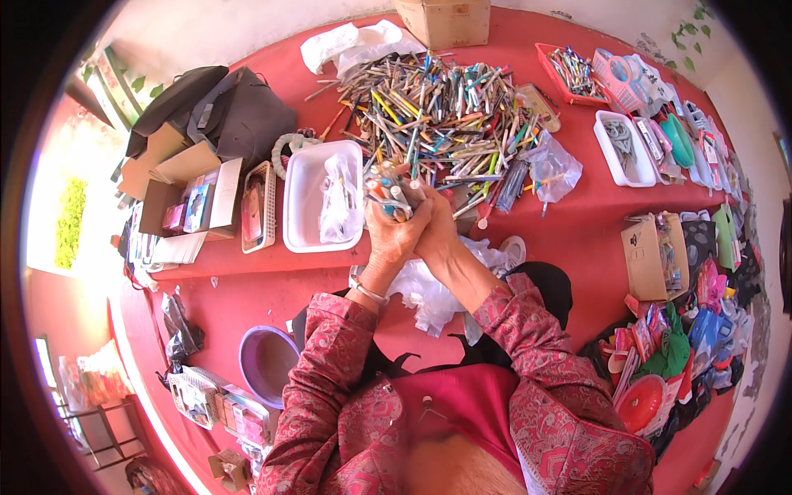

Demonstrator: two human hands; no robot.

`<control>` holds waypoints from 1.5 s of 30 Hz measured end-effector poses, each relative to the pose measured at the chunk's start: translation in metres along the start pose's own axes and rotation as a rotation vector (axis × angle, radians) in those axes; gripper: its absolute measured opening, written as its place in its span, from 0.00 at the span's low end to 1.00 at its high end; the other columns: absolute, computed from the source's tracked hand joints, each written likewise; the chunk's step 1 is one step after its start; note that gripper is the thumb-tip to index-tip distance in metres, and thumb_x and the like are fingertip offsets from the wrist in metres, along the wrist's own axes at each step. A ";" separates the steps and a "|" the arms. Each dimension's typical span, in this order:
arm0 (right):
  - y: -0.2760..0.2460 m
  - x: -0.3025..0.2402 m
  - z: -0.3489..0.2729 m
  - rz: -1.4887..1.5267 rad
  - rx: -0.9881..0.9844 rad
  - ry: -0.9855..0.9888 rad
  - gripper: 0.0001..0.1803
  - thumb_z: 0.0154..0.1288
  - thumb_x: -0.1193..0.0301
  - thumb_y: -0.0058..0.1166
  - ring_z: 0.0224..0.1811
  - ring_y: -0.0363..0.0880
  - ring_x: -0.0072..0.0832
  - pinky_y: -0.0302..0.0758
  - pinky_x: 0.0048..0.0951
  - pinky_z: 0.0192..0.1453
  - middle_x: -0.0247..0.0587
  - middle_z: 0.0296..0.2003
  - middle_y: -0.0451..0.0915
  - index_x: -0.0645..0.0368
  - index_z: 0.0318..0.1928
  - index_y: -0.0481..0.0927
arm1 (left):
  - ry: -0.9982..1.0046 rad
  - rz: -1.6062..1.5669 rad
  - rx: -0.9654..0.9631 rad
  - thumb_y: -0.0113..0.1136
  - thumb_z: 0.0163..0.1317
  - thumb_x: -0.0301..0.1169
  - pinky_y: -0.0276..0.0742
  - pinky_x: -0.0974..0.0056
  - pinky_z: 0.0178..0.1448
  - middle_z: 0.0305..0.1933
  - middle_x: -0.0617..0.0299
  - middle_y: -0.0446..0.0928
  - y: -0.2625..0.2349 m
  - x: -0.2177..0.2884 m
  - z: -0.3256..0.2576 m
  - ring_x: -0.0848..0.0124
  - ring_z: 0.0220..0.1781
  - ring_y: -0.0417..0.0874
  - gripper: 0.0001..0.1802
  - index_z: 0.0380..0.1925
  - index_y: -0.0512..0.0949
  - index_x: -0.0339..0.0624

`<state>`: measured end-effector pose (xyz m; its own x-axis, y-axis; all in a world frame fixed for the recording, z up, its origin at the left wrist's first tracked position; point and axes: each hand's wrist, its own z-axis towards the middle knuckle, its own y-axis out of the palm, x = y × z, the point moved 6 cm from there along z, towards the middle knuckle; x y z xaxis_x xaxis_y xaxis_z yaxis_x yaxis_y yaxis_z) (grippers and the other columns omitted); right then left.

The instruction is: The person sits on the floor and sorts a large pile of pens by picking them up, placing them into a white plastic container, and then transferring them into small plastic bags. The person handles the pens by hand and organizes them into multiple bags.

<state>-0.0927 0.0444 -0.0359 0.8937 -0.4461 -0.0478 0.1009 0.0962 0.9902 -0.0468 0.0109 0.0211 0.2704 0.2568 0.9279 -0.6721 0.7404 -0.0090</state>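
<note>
In front of me, my left hand (394, 234) and my right hand (437, 221) are pressed together, both closed around a bundle of pens (393, 196). The pens' ends stick up out of my grip. Just beyond lies a large heap of loose pens and pencils (437, 115) on the red raised surface (528, 223). Left of my hands stands a white plastic tub (295, 198) with a crumpled clear bag (338, 202) in it. Below my wrists lies more white plastic bagging (433, 301), partly hidden by my forearms.
Left are a white basket (261, 206), an open cardboard box (177, 202) and a dark bag (247, 111). A purple basin (271, 363) sits lower left. A red tray of pens (573, 74) and a white tray (623, 148) stand right, above a cardboard box (648, 264).
</note>
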 end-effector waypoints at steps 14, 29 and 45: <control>-0.010 -0.047 -0.026 -0.780 0.640 0.169 0.37 0.52 0.43 0.46 0.55 0.61 0.37 0.50 0.43 0.61 0.48 0.48 0.68 0.64 0.50 0.65 | -0.776 -0.921 -0.175 0.53 0.42 0.23 0.76 0.62 0.28 0.23 0.57 0.71 -0.011 -0.032 0.000 0.65 0.22 0.75 0.16 0.34 0.68 0.35; 0.082 -0.045 -0.011 -0.842 0.104 -0.125 0.23 0.39 0.81 0.55 0.25 0.76 0.30 0.74 0.30 0.32 0.40 0.25 0.74 0.59 0.41 0.67 | -0.785 -1.048 -0.458 0.54 0.52 0.49 0.73 0.54 0.47 0.49 0.49 0.69 0.015 -0.012 -0.030 0.58 0.47 0.74 0.34 0.51 0.62 0.34; 0.057 -0.062 0.004 -0.654 0.344 -0.354 0.15 0.42 0.82 0.53 0.25 0.73 0.28 0.74 0.33 0.35 0.36 0.24 0.71 0.57 0.34 0.69 | -0.846 -1.480 -0.085 0.43 0.60 0.35 0.72 0.63 0.50 0.46 0.52 0.73 0.031 -0.049 -0.035 0.64 0.46 0.75 0.16 0.42 0.69 0.34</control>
<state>-0.1441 0.0740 0.0245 0.5038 -0.5770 -0.6428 0.3627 -0.5340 0.7637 -0.0564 0.0434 -0.0374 0.1502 -0.9850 0.0851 -0.1589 0.0609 0.9854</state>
